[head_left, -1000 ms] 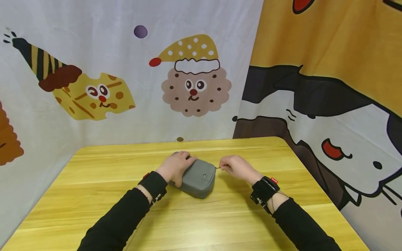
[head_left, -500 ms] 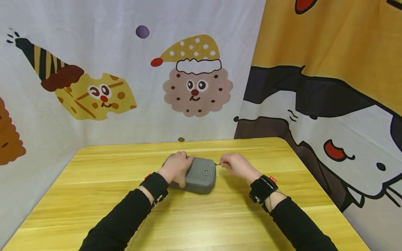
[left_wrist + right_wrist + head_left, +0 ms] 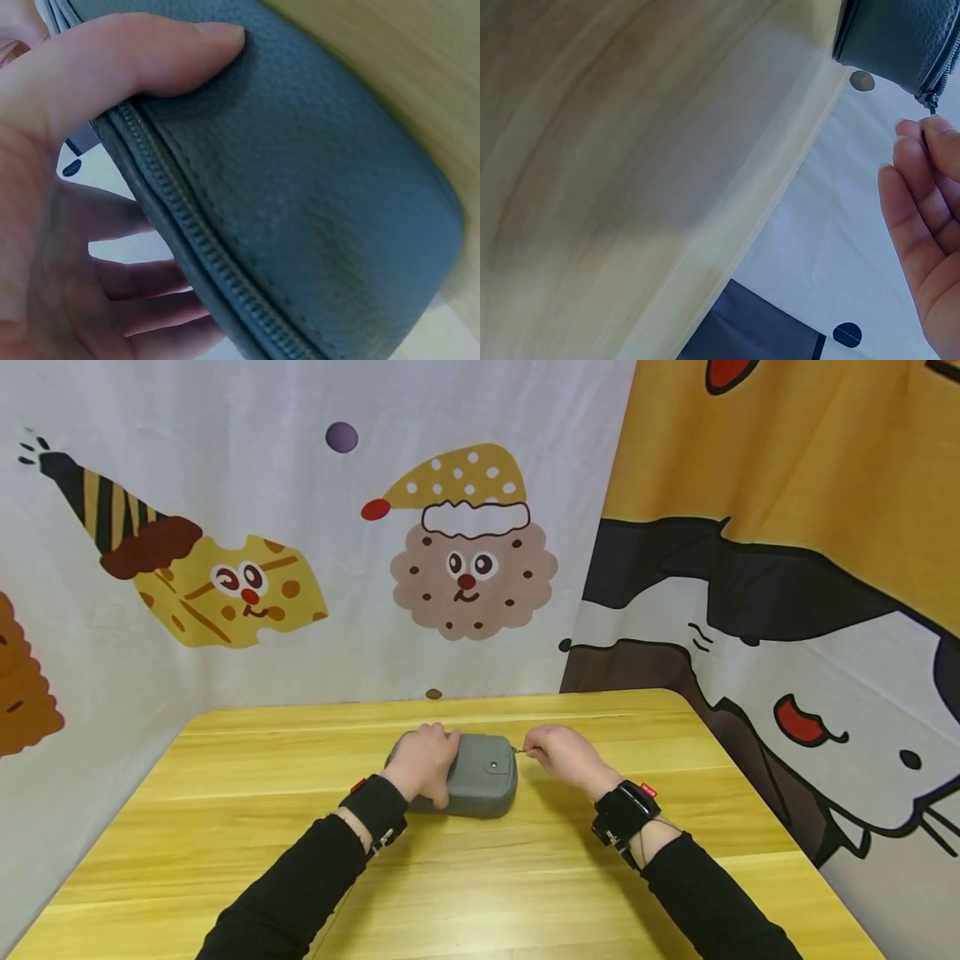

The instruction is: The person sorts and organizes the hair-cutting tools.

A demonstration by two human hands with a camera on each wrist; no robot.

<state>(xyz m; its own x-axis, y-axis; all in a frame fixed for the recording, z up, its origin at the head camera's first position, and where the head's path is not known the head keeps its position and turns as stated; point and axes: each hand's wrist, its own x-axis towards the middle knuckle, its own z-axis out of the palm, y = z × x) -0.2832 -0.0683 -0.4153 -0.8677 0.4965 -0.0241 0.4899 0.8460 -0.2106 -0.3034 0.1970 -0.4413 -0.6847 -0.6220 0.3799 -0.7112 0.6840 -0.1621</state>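
Observation:
A grey zippered pouch (image 3: 480, 768) with a small snap tab lies on the wooden table. My left hand (image 3: 424, 766) grips its left part, thumb on the near side and fingers over the far side. In the left wrist view the thumb (image 3: 172, 52) presses the pebbled side next to the closed zipper teeth (image 3: 202, 232). At the pouch's right end, my right hand (image 3: 566, 756) pinches the zipper pull between thumb and finger. The zipper slider (image 3: 928, 99) shows just above those fingertips in the right wrist view; the pull is mostly hidden.
The light wooden table (image 3: 450, 893) ends at a back edge against a white curtain (image 3: 262, 460) printed with cartoon figures. Another curtain (image 3: 787, 468), yellow with a cartoon animal, hangs along the right side.
The pouch has turned slightly, its right end swinging away from me, so it lies straighter across the table. Both hands have kept their hold, the right hand shifting slightly away.

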